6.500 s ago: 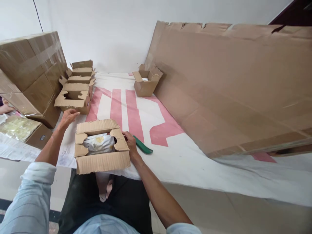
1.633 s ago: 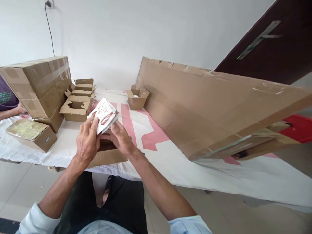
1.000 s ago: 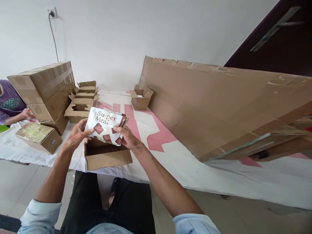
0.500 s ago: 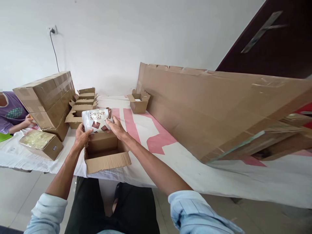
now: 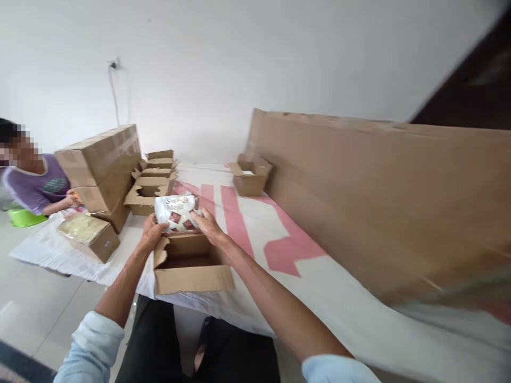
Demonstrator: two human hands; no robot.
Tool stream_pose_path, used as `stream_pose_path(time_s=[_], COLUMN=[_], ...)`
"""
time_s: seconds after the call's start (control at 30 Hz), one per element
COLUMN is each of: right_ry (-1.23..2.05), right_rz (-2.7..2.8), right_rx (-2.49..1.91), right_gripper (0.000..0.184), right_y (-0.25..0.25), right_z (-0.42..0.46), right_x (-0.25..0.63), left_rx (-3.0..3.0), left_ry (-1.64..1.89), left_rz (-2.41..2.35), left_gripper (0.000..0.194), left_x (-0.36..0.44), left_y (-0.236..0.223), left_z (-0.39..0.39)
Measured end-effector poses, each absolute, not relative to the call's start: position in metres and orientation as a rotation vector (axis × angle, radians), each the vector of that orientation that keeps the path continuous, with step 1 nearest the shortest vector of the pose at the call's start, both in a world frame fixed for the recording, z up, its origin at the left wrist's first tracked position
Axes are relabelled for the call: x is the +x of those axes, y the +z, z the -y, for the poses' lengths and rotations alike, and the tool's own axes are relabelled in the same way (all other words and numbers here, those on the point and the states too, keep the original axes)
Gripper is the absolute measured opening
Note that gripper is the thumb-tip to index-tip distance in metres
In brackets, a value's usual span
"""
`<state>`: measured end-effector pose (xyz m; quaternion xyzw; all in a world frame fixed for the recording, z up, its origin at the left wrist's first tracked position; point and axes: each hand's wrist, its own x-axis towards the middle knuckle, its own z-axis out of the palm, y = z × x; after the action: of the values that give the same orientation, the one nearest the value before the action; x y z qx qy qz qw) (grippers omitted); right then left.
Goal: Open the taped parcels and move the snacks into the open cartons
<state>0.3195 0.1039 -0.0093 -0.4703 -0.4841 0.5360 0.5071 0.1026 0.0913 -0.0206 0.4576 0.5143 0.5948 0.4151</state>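
A white food pouch (image 5: 179, 214) printed with brown squares is held up between both hands, its lettering blurred. My left hand (image 5: 153, 232) grips its lower left corner, thumb on the front. At the pouch's right side, my right hand (image 5: 208, 225) pinches the edge with the thumb across the front. Just below and nearer to me stands an open cardboard box (image 5: 195, 279), its front flap folded outward. The inside that shows is dark brown cardboard; the back part of the box lies under the pouch and hands.
Several open boxes (image 5: 147, 199) stand in a row behind, beside stacked sealed cartons (image 5: 99, 170). A small open box (image 5: 249, 181) sits farther back. A long cardboard sheet (image 5: 359, 197) leans along the right. At left, a person (image 5: 43, 181) sits near a plastic-topped box (image 5: 90, 236).
The camera view has swung left, so the whole scene sits farther right. Both hands still hold the pouch, which stays above the box's far edge.
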Motion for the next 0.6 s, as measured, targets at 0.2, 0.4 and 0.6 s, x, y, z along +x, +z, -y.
stream_pose_path(time_s=[0.2, 0.4, 0.6], right_ry=[1.303, 1.257, 0.891], right_rz=[1.153, 1.19, 1.339], right_rx=[-1.089, -1.103, -0.831], right_gripper=[0.044, 0.052, 0.055], right_y=[-0.012, -0.001, 0.03], right_z=[-0.101, -0.103, -0.094], right_x=[0.321, 0.32, 0.328], left_rx=[1.135, 1.16, 1.269], left_ry=[1.498, 1.467, 1.558], left_rz=[-1.364, -1.291, -1.146], left_gripper=[0.049, 0.056, 0.071], left_x=[0.104, 0.105, 0.108], left_y=[-0.02, -0.003, 0.033], left_z=[-0.084, -0.089, -0.081])
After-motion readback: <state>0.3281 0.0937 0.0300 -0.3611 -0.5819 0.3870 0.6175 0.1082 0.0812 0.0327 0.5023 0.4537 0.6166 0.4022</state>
